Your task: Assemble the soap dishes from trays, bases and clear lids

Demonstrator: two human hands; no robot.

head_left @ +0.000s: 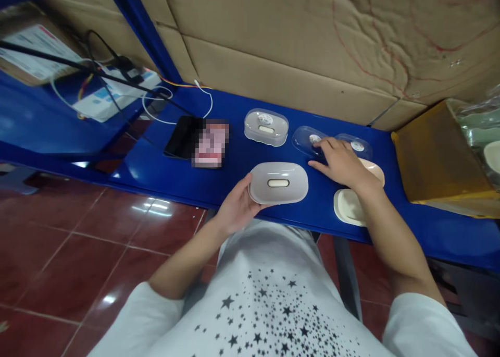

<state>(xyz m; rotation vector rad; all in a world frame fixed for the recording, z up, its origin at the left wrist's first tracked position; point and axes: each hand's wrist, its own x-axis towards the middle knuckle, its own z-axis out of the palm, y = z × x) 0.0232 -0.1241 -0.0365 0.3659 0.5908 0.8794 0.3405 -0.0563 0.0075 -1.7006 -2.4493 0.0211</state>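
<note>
The left grip (237, 206) clasps the grey dish (278, 194) by its left end — thumb at the rim, fingers seemingly underneath — at the near edge of the table (318, 200); whether it rests there I cannot tell. It looks light and stiff, probably plastic, and its gloss could make it slippery; the rim at either end seems the surest hold. The right grip (340, 161), thumb apart from fingers, is at the clear lid (303, 139) — I cannot tell if it pinches. That lid looks thin, likely springy and easily scratched, best taken by its edges. Farther out sit a covered dish (273, 136) and a cream dish (349, 207).
</note>
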